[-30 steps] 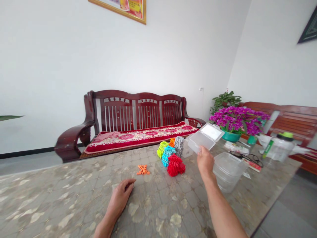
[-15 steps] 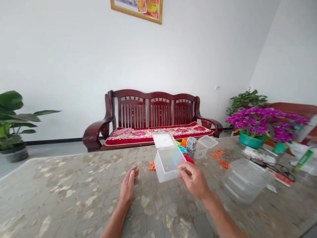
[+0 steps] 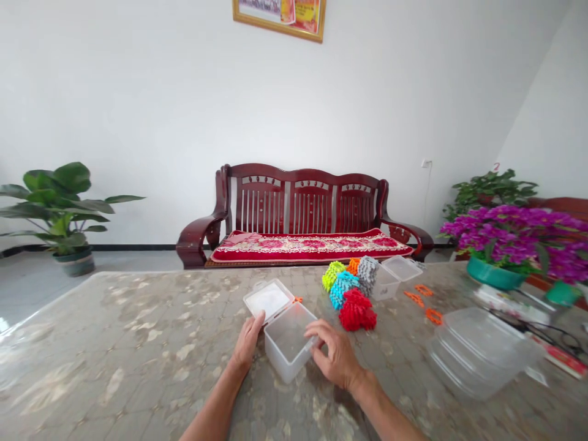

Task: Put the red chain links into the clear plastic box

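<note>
A clear plastic box [image 3: 282,355] sits on the table, its hinged lid [image 3: 269,300] folded back to the far left. Nothing shows inside it. My right hand [image 3: 337,352] pinches the right rim of the box between thumb and fingers. At the lid's near corner, by the hinge, my left hand [image 3: 248,343] holds the box's left side; some of its fingers are hidden. Behind the lid a small orange plastic piece [image 3: 297,299] peeks out. Bundles of linked plastic pieces lie beyond my right hand: red [image 3: 357,311], blue [image 3: 343,289], yellow-green [image 3: 332,275], grey [image 3: 368,274] and orange [image 3: 353,265].
A second clear box [image 3: 386,286] with its lid back stands behind the bundles. Several loose orange pieces [image 3: 433,316] lie right of it. Stacked clear boxes [image 3: 478,355], glasses [image 3: 560,334] and a purple flower pot [image 3: 493,274] occupy the right. A wooden bench [image 3: 303,202] stands beyond the table.
The box has come down and left onto the table and turned. My left hand has moved onto its left side. My right hand still holds the rim. The view has swung left.
</note>
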Available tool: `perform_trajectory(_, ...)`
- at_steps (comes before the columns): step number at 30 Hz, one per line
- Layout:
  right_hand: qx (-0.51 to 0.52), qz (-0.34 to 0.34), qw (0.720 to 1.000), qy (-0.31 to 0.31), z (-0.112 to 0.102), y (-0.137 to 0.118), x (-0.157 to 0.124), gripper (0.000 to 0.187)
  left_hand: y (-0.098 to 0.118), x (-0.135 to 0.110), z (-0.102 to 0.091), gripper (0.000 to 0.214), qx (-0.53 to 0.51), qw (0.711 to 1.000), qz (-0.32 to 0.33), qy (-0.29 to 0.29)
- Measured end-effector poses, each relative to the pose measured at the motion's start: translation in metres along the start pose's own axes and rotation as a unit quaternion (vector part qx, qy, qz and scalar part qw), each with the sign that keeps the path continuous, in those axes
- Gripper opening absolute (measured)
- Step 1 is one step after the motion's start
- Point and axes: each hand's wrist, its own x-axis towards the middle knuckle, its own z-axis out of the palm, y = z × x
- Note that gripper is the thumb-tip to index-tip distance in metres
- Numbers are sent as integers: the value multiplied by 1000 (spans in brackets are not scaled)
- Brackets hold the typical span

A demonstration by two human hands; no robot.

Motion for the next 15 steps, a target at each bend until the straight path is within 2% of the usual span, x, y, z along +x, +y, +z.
perform_trajectory(3,10,-44,998,44,15,8,-3,54,11,-7,2,63,44,998,4,-35)
perform_trajectory(7,-16,-75,993,92,27,17,-7,66,16,-10,7,64,21,998,-20,-56)
perform_trajectory(12,-61,-70,974,205,23,26,-7,52,17,-5,11,62,22,997,-52,-58)
perform_trajectory(15,-111,-54,949,290,3,31,-4,40,18,-7,13,58,44,998,-33,-36)
